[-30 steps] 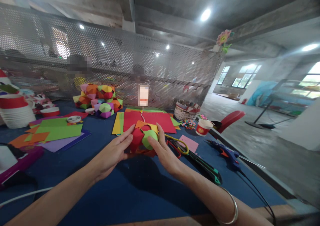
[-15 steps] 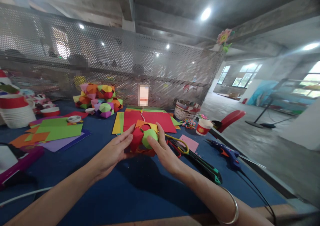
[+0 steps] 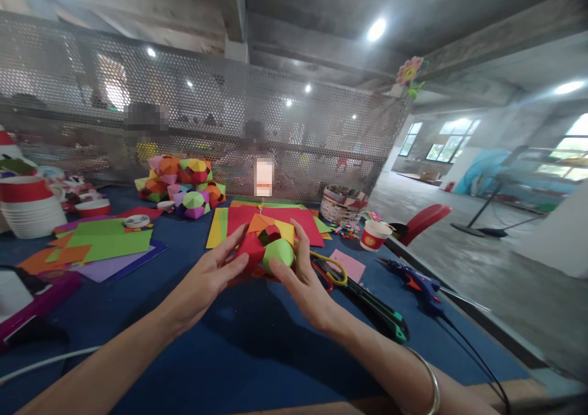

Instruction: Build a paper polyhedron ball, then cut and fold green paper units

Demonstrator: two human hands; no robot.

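Note:
Between my two hands is a folded paper ball with red, orange, yellow and green faces and a dark opening on top. My left hand grips its red side, fingers behind and thumb in front. On the other side, my right hand holds it with the thumb on the green face and fingers along the yellow one. The ball is above the blue table. Its underside is mostly hidden. Just beyond it lies a stack of coloured paper, a red sheet on top.
Finished paper balls are piled at back left, near green paper. To the right lie scissors, a cutter, a pink sheet, a paper cup and a glue gun. A woven basket stands behind.
The paper ball has turned in my hands, so its dark opening and the orange and yellow faces show more. Both hands still hold it in about the same place.

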